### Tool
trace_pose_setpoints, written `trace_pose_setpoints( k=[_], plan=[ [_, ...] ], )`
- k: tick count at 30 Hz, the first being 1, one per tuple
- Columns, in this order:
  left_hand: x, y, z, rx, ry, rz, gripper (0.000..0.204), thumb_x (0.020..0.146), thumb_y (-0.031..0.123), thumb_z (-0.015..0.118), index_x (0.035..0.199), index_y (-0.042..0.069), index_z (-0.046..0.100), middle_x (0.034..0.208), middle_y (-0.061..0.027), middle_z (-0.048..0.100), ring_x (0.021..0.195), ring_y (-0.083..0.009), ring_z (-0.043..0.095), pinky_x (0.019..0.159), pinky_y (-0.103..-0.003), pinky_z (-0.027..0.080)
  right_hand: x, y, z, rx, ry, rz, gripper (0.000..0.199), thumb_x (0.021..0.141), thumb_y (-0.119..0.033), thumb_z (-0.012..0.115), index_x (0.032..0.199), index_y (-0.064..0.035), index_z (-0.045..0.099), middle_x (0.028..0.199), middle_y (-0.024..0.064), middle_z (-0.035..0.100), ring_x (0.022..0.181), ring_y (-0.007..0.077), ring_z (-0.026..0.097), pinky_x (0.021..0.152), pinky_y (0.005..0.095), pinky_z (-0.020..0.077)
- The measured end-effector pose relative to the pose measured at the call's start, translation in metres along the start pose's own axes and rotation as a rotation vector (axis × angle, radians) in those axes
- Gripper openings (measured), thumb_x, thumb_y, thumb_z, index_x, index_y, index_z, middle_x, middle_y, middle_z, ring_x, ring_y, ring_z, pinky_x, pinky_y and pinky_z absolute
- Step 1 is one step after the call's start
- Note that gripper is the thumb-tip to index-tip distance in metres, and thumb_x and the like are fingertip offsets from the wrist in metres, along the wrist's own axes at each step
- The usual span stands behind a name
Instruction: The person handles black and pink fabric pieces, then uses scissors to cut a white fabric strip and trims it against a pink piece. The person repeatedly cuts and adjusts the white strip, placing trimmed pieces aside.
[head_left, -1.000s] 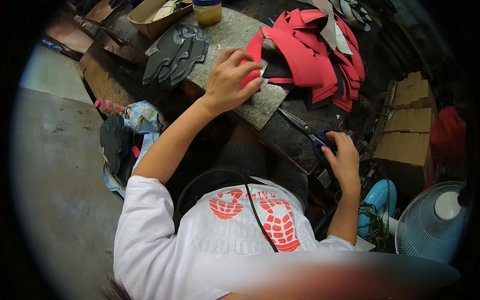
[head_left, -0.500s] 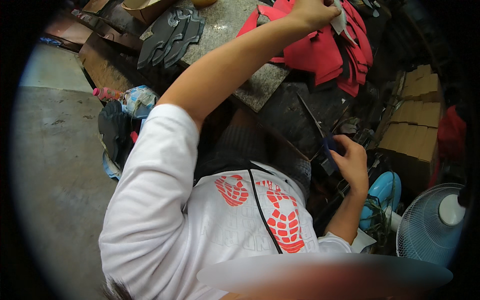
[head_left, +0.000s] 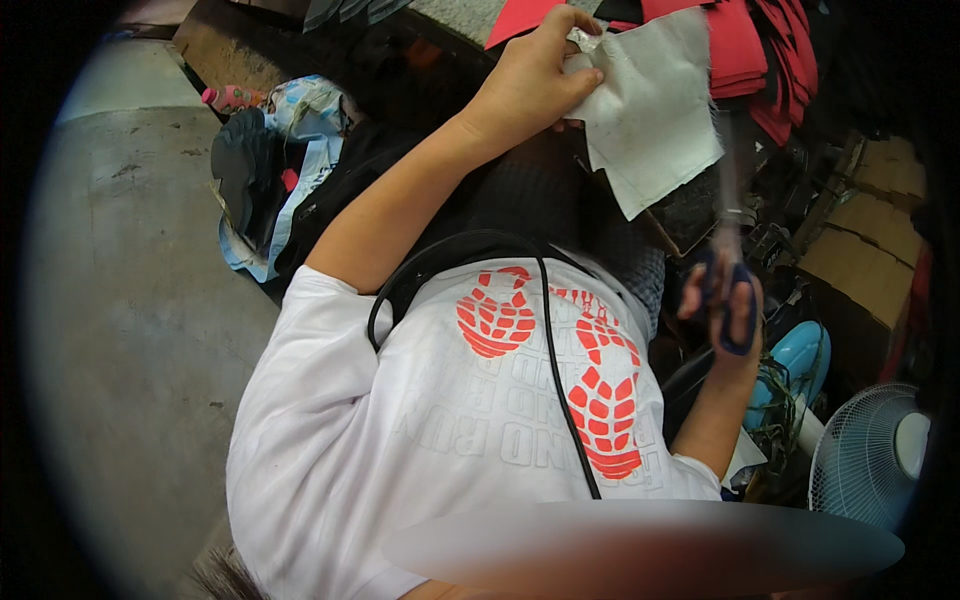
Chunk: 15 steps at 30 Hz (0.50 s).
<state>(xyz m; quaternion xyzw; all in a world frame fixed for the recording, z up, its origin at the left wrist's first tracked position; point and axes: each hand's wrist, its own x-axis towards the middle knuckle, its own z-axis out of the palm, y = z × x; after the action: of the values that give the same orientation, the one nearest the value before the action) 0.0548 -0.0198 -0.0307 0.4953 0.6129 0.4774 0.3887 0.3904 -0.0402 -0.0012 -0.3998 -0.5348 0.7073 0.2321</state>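
My left hand (head_left: 540, 70) pinches the upper left edge of a piece of white woven fabric (head_left: 655, 115), with a frayed right edge and a pointed lower end. The fabric hangs over the front of the bench. In my right hand (head_left: 752, 302) is a pair of scissors (head_left: 730, 205) with dark blue handles, the fingers through the loops. Their blades point up beside the fabric's right edge, smeared by motion, so I cannot tell whether they are apart. Behind the fabric lie stacked red and black cut pieces (head_left: 738, 55), partly covered by it.
Cardboard boxes (head_left: 865, 240) stand on the right, above a blue plastic thing (head_left: 803, 350) and a white fan (head_left: 865, 455). Dark cut pieces (head_left: 243, 165), a blue and white bag (head_left: 310, 105) and a pink-capped bottle (head_left: 232, 97) sit to the left. A black cord (head_left: 550, 370) hangs down my shirt.
My left hand has drawn back from the red pieces toward me, bringing the white fabric along. The scissors have swung upright toward the fabric's edge. The view has shifted.
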Motion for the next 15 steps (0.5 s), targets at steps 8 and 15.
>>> trace_pose_setpoints(
  k=[8, 15],
  plan=[
    [-0.03, -0.009, -0.005, -0.239, 0.022, 0.17, 0.072, 0.085, 0.011, 0.075, 0.145, 0.008, 0.036, 0.098, -0.0108, 0.056, 0.082, -0.0168, 0.064, 0.07, -0.029, 0.055, 0.022, 0.023, 0.034, -0.094, -0.076, 0.308, 0.055, 0.099, -0.055, 0.051, 0.098, -0.002, 0.061, 0.067, 0.0057, 0.064, 0.056, 0.0119, 0.06, 0.054, 0.0209, 0.0411],
    [-0.036, -0.014, -0.005, -0.342, 0.033, 0.073, 0.022, 0.087, 0.005, 0.073, 0.108, 0.003, 0.066, 0.092, -0.0057, 0.066, 0.079, -0.0151, 0.069, 0.071, -0.027, 0.057, 0.015, 0.012, 0.028, -0.15, -0.262, 0.235, 0.057, 0.095, -0.06, 0.056, 0.097, -0.0029, 0.061, 0.071, 0.0028, 0.065, 0.061, 0.0092, 0.061, 0.056, 0.0203, 0.0415]
  ],
)
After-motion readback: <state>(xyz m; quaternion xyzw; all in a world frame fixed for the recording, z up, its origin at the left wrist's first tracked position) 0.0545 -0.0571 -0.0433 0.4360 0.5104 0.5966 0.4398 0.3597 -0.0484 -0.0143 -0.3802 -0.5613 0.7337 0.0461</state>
